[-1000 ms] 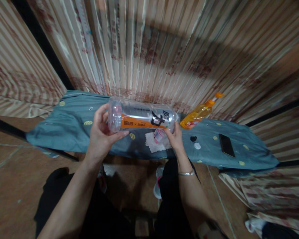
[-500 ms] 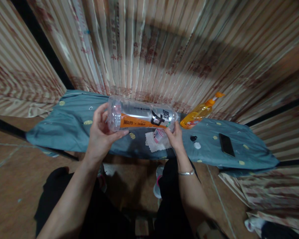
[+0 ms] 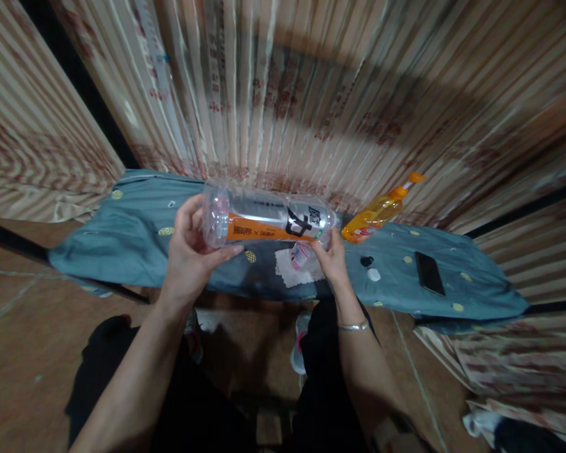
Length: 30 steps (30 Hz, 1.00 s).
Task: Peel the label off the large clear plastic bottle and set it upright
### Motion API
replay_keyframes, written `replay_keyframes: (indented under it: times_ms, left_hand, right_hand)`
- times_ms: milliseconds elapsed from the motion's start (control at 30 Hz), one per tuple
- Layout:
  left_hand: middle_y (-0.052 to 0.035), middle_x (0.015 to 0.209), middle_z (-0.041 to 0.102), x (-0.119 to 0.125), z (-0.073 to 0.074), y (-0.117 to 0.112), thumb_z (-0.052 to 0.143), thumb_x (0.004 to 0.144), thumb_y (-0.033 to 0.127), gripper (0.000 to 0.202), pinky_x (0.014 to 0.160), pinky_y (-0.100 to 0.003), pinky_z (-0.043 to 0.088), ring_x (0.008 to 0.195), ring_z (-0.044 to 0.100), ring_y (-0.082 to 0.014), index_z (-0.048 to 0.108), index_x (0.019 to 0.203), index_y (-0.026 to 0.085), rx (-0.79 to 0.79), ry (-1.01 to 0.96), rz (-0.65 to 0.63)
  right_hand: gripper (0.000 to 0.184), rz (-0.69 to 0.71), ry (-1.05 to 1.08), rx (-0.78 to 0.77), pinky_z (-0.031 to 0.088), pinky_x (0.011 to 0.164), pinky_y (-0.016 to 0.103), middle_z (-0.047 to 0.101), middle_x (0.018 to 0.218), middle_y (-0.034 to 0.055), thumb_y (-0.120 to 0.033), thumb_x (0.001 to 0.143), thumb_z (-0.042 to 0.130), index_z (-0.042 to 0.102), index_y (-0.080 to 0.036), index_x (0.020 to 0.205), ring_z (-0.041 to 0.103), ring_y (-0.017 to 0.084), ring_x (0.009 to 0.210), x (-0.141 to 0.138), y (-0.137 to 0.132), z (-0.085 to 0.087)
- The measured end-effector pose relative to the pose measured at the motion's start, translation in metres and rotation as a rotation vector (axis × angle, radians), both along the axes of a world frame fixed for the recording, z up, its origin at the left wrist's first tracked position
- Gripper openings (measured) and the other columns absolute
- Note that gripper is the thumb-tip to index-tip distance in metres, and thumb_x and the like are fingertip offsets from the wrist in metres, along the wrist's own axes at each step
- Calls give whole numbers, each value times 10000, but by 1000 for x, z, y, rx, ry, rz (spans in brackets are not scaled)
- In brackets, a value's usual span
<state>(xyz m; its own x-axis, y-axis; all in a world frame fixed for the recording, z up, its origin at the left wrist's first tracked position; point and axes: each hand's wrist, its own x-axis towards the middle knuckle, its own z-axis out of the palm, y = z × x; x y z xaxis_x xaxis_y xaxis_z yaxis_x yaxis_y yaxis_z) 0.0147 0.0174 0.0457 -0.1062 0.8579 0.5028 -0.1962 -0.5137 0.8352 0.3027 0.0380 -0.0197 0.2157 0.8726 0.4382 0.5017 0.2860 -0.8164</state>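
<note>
Between my two hands a clear plastic bottle (image 3: 268, 221) with a silver and orange label lies on its side, held above the cloth. My left hand (image 3: 188, 236) is wrapped round its wide base end, thumb along the lower side. My right hand (image 3: 331, 255) grips the narrow neck end, whose opening is partly hidden by the fingers. Below the bottle, near my right hand, a small clear container with pink marks (image 3: 302, 255) rests on a white paper towel (image 3: 287, 274). A pump bottle of yellow-orange liquid (image 3: 372, 217) stands just right of the neck.
A blue-green cloth (image 3: 127, 233) with yellow motifs covers the narrow table. On its right side lie a small black item (image 3: 366, 260), a white round piece (image 3: 373, 275) and a phone (image 3: 429, 274). A pleated curtain (image 3: 283, 94) hangs behind; dark poles (image 3: 82, 82) flank it.
Almost nothing differs. The bottle and both hands stay in nearly the same place, with at most a tiny turn of the bottle.
</note>
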Motion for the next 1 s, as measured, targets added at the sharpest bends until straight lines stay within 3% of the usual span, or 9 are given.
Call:
replay_keyframes:
  times_ms: [200,367,567,1000]
  left_hand:
    - [-28,1226,695,0,-1,-1,991,491,233,853,884,-410,659,1175,676,-289,587,1240,288,-43,-8,32]
    - [-21,1249,692,-1,-3,0,963,562,266,797,921,-452,642,1216,657,-311,562,1252,258,-11,34,19]
    - [-27,1187,713,-1,-5,3,990,502,229,808,821,-340,659,1088,714,-252,607,1212,273,27,-24,5]
    - [-29,1204,708,1,0,0,986,513,215,784,902,-383,646,1108,706,-263,621,1202,292,0,-26,-10]
  right_hand:
    - [430,-12,16,3,498,913,408,701,1031,70,-413,774,654,587,-200,1142,635,257,958,-2,0,2]
    - [425,-11,24,0,498,912,414,697,1031,70,-422,771,659,589,-201,1127,636,260,961,-2,0,2]
    - [406,-11,25,-10,506,876,394,700,1003,56,-432,772,673,593,-212,1104,635,245,916,-1,0,3]
    - [439,-1,28,2,499,897,396,695,1051,73,-431,776,671,592,-199,1141,630,252,964,-1,0,1]
